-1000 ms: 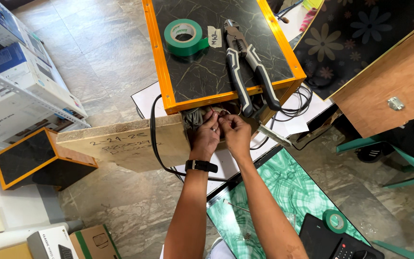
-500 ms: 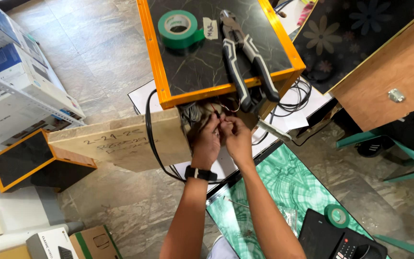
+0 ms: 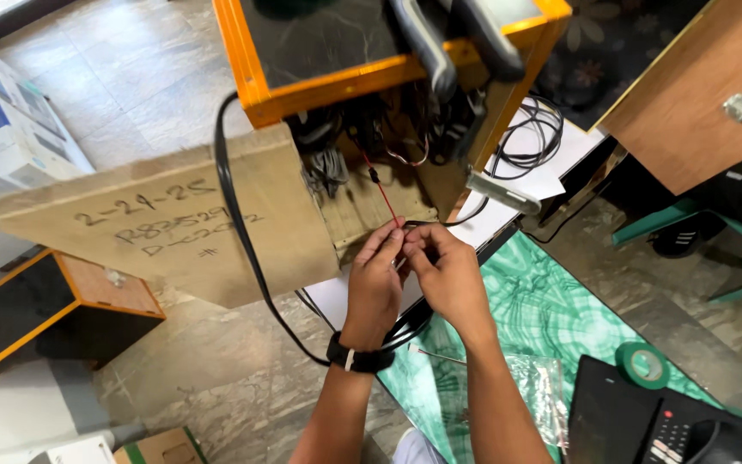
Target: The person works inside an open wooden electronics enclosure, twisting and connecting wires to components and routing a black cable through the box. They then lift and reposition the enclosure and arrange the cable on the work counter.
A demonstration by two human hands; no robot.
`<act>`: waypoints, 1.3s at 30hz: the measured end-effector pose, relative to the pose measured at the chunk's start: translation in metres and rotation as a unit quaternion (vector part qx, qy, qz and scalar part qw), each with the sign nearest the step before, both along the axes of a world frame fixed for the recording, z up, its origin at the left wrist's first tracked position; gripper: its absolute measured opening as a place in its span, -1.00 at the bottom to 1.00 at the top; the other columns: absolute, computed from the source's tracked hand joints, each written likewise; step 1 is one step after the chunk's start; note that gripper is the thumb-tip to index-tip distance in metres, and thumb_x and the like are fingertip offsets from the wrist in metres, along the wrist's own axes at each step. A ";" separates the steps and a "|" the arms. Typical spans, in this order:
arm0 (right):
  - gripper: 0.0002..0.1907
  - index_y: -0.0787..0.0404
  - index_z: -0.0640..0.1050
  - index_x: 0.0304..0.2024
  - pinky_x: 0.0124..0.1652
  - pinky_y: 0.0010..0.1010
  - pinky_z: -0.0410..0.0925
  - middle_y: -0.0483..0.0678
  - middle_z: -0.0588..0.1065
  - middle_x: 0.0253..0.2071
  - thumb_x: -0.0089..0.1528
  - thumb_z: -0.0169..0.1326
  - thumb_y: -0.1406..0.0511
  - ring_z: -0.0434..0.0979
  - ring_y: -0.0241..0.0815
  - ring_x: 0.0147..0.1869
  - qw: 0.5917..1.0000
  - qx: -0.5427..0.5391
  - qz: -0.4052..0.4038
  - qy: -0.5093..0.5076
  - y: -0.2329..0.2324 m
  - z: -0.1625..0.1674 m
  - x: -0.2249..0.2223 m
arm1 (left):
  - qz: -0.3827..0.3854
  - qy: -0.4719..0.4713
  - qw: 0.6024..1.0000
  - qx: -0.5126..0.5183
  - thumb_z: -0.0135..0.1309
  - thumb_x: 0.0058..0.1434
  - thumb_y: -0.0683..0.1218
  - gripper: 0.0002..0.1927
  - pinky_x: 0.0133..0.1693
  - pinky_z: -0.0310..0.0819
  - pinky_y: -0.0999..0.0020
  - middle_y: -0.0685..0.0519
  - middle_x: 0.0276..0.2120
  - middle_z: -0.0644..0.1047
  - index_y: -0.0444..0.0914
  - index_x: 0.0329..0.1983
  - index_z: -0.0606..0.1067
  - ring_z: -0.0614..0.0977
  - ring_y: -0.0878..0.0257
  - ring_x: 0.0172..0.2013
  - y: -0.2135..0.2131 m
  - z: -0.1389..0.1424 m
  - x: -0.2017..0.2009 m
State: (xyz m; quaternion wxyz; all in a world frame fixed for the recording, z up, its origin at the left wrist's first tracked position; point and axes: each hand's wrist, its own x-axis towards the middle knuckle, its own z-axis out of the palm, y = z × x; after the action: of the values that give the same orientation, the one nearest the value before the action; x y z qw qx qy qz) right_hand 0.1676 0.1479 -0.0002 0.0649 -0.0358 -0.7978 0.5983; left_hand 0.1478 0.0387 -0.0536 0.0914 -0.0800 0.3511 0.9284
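Observation:
My left hand (image 3: 374, 279) and my right hand (image 3: 445, 273) meet just below an orange-edged box (image 3: 278, 94) with a dark top. Both pinch the end of a thin red wire (image 3: 381, 191) that runs up into the box's open underside, where several wires (image 3: 388, 137) hang. A black band sits on my left wrist. A thick black cable (image 3: 238, 232) loops from the box down past my left wrist. Plier handles (image 3: 453, 43) lie on the box top.
A plywood panel (image 3: 156, 228) with handwriting hangs open to the left. A small orange-edged box (image 3: 36, 305) stands on the floor. A green marbled board (image 3: 551, 309) carries a green tape roll (image 3: 643, 364), a black phone (image 3: 654, 421) and a plastic bag. Cartons stand left, a wooden door right.
The view has closed in and tilted down. My hands have drawn back from the box's opening, pulling the red wire out toward me.

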 end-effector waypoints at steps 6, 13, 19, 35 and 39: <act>-0.84 0.32 0.60 -0.19 -0.36 -0.50 0.44 -0.07 0.62 -0.43 0.26 0.18 0.32 0.58 -0.38 -0.38 0.999 -0.005 -0.022 0.043 -0.009 -0.023 0.025 | 0.039 0.061 0.997 0.005 -0.03 0.42 -0.12 -0.62 -0.02 0.44 0.32 -0.01 -0.05 0.56 -0.35 0.26 0.43 0.57 0.25 -0.08 -0.001 -0.035 0.032; -0.86 0.34 0.61 -0.22 -0.38 -0.55 0.37 -0.15 0.57 -0.41 0.29 0.21 0.34 0.47 -0.42 -0.38 0.981 -0.076 -0.080 0.157 -0.010 -0.036 0.011 | 0.061 0.227 0.955 -0.181 -0.02 0.42 -0.18 -0.57 0.14 0.43 0.32 -0.03 0.07 0.55 -0.40 0.33 0.38 0.54 0.22 0.06 -0.016 -0.061 0.040; -0.89 0.31 0.61 -0.16 -0.30 -0.63 0.33 -0.23 0.53 -0.35 0.29 0.19 0.37 0.43 -0.50 -0.30 0.937 -0.226 -0.131 0.232 -0.044 -0.069 0.019 | 0.135 0.410 0.764 -0.479 0.06 0.30 -0.25 -0.67 0.11 0.50 0.28 -0.13 0.10 0.56 -0.39 0.13 0.51 0.63 0.08 0.10 -0.043 -0.065 0.080; -0.85 0.38 0.59 -0.11 -0.28 -0.54 0.35 -0.10 0.53 -0.34 0.30 0.16 0.41 0.46 -0.34 -0.31 0.886 -0.396 -0.127 0.205 -0.057 -0.035 -0.041 | 0.126 0.390 0.804 -0.431 0.10 0.28 -0.26 -0.78 0.01 0.54 0.30 -0.10 -0.02 0.61 -0.39 -0.02 0.59 0.68 0.05 -0.05 -0.054 0.020 0.027; -0.85 0.34 0.53 -0.08 -0.25 -0.47 0.39 -0.03 0.53 -0.28 0.30 0.11 0.41 0.50 -0.25 -0.28 0.818 -0.545 -0.055 0.177 -0.054 -0.047 -0.049 | 0.190 0.476 0.691 -0.510 0.16 0.24 -0.28 -0.78 0.00 0.56 0.30 -0.08 -0.05 0.59 -0.34 -0.04 0.59 0.68 0.04 -0.03 -0.061 0.036 0.027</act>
State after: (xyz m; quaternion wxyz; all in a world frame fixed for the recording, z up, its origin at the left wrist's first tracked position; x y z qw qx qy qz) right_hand 0.1188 0.0943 -0.0470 0.2072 -0.0025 -0.3128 0.9269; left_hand 0.1747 -0.0222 -0.0176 -0.3216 0.2735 0.7439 0.5180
